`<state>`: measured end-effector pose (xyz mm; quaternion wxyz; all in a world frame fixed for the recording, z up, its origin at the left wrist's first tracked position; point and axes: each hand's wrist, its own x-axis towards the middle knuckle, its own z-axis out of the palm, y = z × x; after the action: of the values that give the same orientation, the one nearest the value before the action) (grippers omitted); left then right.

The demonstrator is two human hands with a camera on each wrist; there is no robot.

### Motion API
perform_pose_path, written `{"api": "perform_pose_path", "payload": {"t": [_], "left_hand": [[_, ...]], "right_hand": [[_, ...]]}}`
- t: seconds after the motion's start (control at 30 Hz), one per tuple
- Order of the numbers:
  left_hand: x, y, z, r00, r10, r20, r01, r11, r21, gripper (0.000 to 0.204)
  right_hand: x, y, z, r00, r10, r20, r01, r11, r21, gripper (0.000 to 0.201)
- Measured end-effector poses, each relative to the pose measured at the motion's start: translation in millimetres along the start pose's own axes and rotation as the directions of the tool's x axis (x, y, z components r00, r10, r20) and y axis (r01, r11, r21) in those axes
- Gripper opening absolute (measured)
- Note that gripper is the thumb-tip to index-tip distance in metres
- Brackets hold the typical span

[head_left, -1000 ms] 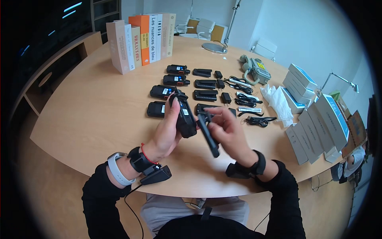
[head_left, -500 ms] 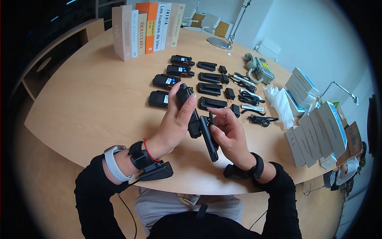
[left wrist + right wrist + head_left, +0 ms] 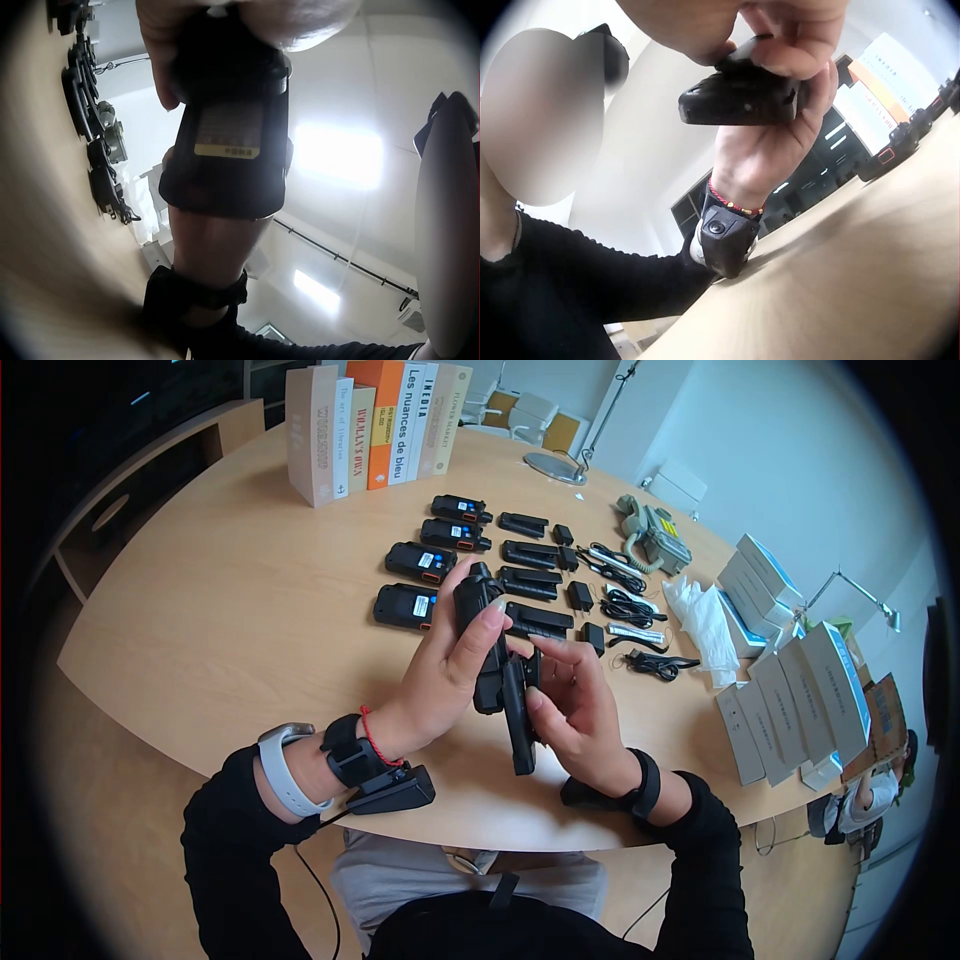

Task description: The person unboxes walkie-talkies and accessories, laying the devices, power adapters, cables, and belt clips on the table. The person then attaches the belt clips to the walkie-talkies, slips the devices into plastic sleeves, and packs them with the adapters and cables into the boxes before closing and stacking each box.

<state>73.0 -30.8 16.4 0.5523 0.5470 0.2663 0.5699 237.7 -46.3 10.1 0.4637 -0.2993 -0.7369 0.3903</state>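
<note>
My left hand [image 3: 430, 685] grips a black handheld device [image 3: 475, 598], its thumb across the side. My right hand [image 3: 588, 725] pinches the raised clip of a flat black piece [image 3: 519, 725], which lies along the device's lower part; whether they are joined I cannot tell. A yellow-edged label shows on the flat piece [image 3: 229, 139] in the left wrist view. The right wrist view shows the black piece [image 3: 735, 105] end-on under my right fingers. Beyond the hands, several black devices [image 3: 404, 606] lie in a column beside several black clip pieces [image 3: 540, 620].
Black adapters [image 3: 592, 637], coiled cables [image 3: 628, 608] and a white plastic bag [image 3: 702, 625] lie to the right, near a grey telephone [image 3: 655, 535]. White boxes [image 3: 800, 695] stand at the right edge. Upright books [image 3: 385, 430] and a lamp base [image 3: 553, 468] are at the back.
The device in my left hand has turned from face-up onto its side. My right hand has brought the flat black piece from beside the device to lie against it.
</note>
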Motion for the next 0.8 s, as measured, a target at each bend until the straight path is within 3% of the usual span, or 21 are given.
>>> {"api": "perform_pose_path", "payload": {"t": [0.13, 0.23, 0.27, 0.3, 0.43, 0.5, 0.8], "left_hand": [[-1.5, 3.6, -1.1, 0.999, 0.047, 0.019, -0.048, 0.998, 0.040, 0.064], [0.1, 0.0, -3.6, 0.995, 0.096, 0.038, -0.098, 0.993, 0.072, 0.062], [-0.4, 0.8, -2.5, 0.995, 0.085, 0.057, -0.085, 0.996, 0.001, 0.062], [-0.8, 1.5, -1.7, 0.994, 0.076, 0.077, -0.070, 0.995, -0.070, 0.062], [-1.6, 1.6, 0.1, 0.991, 0.114, 0.068, -0.111, 0.993, -0.037, 0.061], [-1.2, -0.7, 0.0, 0.989, 0.125, 0.077, -0.113, 0.983, -0.148, 0.058], [-4.2, 2.8, 2.2, 0.984, 0.153, 0.088, -0.143, 0.984, -0.111, 0.058]], "right_hand": [[-3.6, -4.6, -0.4, 0.994, -0.074, 0.075, 0.080, 0.994, -0.078, 0.044], [-4.3, -4.0, -1.2, 0.989, -0.040, 0.141, 0.053, 0.995, -0.088, 0.046], [-5.1, -2.4, -0.9, 0.986, -0.013, 0.167, 0.027, 0.996, -0.081, 0.046], [-4.5, -3.9, 0.8, 0.986, -0.015, 0.164, 0.028, 0.997, -0.077, 0.046], [-4.8, -7.3, 3.2, 0.988, -0.061, 0.141, 0.065, 0.998, -0.022, 0.045], [-5.7, -4.9, 3.5, 0.987, -0.056, 0.154, 0.059, 0.998, -0.019, 0.045], [-8.1, -1.7, 4.8, 0.982, -0.148, 0.119, 0.153, 0.988, -0.036, 0.045]]}}
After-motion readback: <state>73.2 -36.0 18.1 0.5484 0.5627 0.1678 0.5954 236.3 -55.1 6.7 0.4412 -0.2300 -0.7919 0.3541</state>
